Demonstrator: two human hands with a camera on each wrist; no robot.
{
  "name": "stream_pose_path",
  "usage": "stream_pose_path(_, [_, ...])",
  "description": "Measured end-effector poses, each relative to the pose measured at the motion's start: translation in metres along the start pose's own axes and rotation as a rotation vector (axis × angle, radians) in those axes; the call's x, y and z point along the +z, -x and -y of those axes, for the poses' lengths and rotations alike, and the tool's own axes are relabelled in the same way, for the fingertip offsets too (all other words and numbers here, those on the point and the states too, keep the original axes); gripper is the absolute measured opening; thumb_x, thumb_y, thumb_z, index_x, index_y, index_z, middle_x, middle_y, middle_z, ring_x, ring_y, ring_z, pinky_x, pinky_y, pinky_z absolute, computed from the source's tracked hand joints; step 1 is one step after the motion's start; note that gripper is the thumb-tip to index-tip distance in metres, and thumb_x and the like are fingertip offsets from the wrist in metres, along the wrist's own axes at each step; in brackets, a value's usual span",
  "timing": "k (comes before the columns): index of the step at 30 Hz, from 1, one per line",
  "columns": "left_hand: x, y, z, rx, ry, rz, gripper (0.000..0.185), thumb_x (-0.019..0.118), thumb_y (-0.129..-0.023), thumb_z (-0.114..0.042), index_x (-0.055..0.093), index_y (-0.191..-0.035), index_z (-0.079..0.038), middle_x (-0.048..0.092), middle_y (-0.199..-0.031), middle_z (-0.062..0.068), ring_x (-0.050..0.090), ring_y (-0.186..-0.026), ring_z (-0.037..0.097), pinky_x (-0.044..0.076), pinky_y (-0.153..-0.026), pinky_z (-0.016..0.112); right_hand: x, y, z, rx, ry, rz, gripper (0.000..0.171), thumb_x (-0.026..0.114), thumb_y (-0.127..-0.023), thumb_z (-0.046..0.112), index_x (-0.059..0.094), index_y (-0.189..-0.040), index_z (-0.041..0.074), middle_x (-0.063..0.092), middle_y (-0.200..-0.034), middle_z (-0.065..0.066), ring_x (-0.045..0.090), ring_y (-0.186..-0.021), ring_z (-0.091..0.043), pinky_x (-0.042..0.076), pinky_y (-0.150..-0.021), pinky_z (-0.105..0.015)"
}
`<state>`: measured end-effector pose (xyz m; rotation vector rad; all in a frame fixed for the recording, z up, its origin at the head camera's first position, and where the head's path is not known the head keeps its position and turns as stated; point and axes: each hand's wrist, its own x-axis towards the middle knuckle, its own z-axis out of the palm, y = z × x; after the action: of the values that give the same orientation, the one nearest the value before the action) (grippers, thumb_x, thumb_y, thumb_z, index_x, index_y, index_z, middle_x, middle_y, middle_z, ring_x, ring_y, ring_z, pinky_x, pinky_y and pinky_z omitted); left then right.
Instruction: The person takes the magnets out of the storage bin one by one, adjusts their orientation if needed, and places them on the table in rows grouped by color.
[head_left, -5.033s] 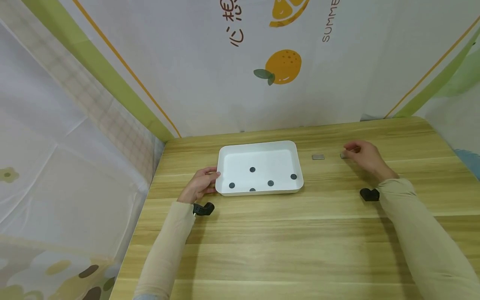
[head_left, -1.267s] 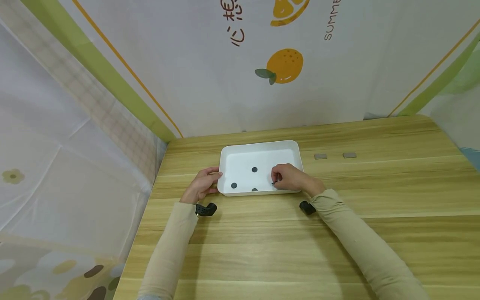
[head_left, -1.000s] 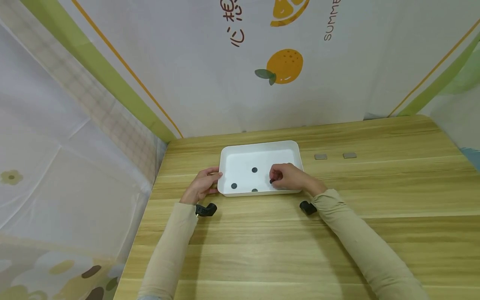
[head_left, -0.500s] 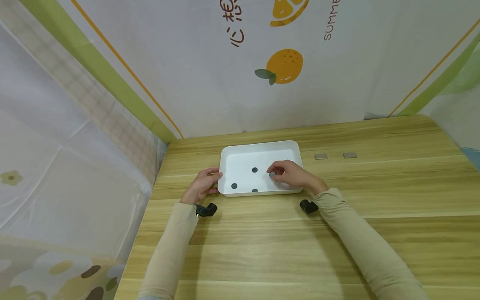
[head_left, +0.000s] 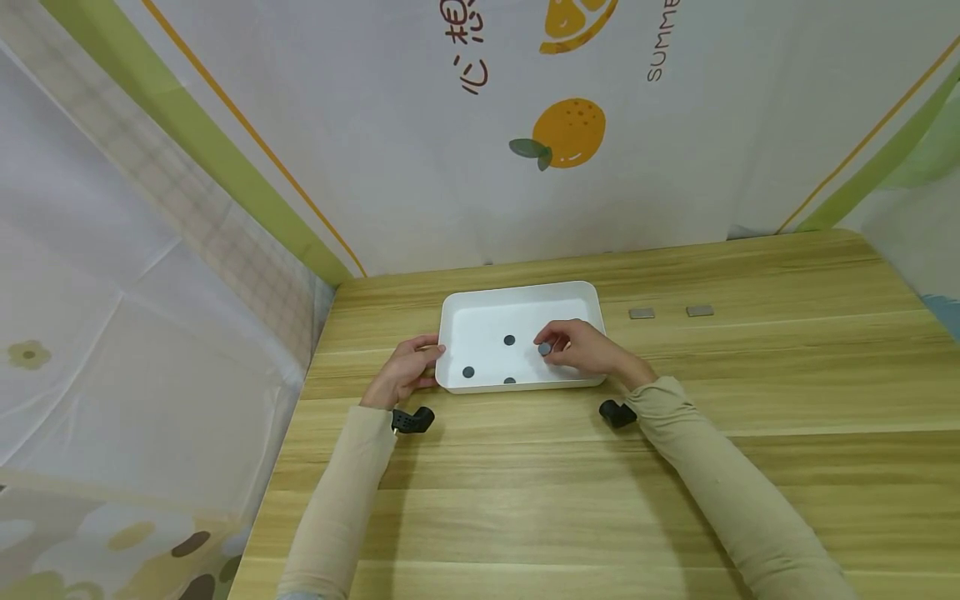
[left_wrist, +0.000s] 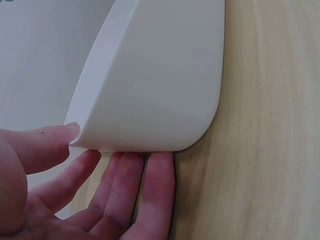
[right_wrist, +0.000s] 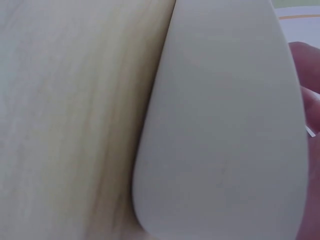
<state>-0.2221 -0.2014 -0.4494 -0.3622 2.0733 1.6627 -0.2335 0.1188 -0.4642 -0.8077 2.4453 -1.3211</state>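
A white tray (head_left: pixel 517 290) lies on the wooden table (head_left: pixel 525 500). My left hand (head_left: pixel 417 363) grips its left near corner; in the left wrist view the thumb (left_wrist: pixel 45 145) lies on the rim and the fingers (left_wrist: pixel 130 185) tuck under the tray's wall (left_wrist: pixel 160 85). My right hand (head_left: pixel 553 347) hovers over the right half of the tray and pinches a dark round disc (head_left: pixel 544 349) between thumb and fingers. Three more dark discs (head_left: pixel 509 340) (head_left: pixel 468 372) (head_left: pixel 509 381) lie on the tray floor. The right wrist view is filled by the blurred tray wall (right_wrist: pixel 225 140).
Two small grey rectangular pieces (head_left: pixel 641 313) (head_left: pixel 700 311) lie on the table right of the tray. Printed cloth walls (head_left: pixel 450 167) close the table at the back and left. Bare wood spreads in front of the tray and to the far right.
My right hand came from the grey pieces into the tray, pinched a disc near the front and lifted it slightly toward the tray's middle. The left hand has kept its hold.
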Motion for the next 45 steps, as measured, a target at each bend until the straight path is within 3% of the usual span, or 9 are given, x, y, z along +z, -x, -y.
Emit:
stream_pose_path(33, [0.0, -0.002, 0.001, -0.001, 0.003, -0.012, 0.046, 0.051, -0.101, -0.018, 0.041, -0.143, -0.006, 0.057, -0.125, 0.016, 0.065, -0.087, 0.014, 0.054, -0.069, 0.029, -0.018, 0.017, 0.009, -0.005, 0.0, -0.084, 0.024, 0.07, -0.086, 0.007, 0.066, -0.109, -0.001, 0.065, -0.093, -0.009, 0.054, -0.085, -0.018, 0.046, -0.076, -0.027])
stream_pose_path(40, [0.001, -0.001, 0.0, -0.005, -0.005, -0.007, 0.046, 0.051, -0.101, -0.018, 0.041, -0.143, -0.006, 0.055, -0.127, 0.017, 0.064, -0.089, 0.016, 0.055, -0.07, 0.029, -0.027, 0.024, 0.007, 0.03, 0.01, -0.117, 0.024, 0.07, -0.087, 0.01, 0.066, -0.109, 0.003, 0.064, -0.097, -0.009, 0.054, -0.087, -0.019, 0.047, -0.069, -0.025])
stream_pose_path(45, [0.0, -0.002, 0.0, -0.012, 0.0, -0.007, 0.045, 0.051, -0.101, -0.019, 0.041, -0.143, -0.007, 0.055, -0.129, 0.017, 0.064, -0.092, 0.017, 0.055, -0.071, 0.029, -0.034, 0.028, 0.004, 0.054, 0.026, -0.145, 0.025, 0.069, -0.088, 0.011, 0.066, -0.111, 0.002, 0.065, -0.102, -0.01, 0.053, -0.091, -0.02, 0.046, -0.077, -0.031])
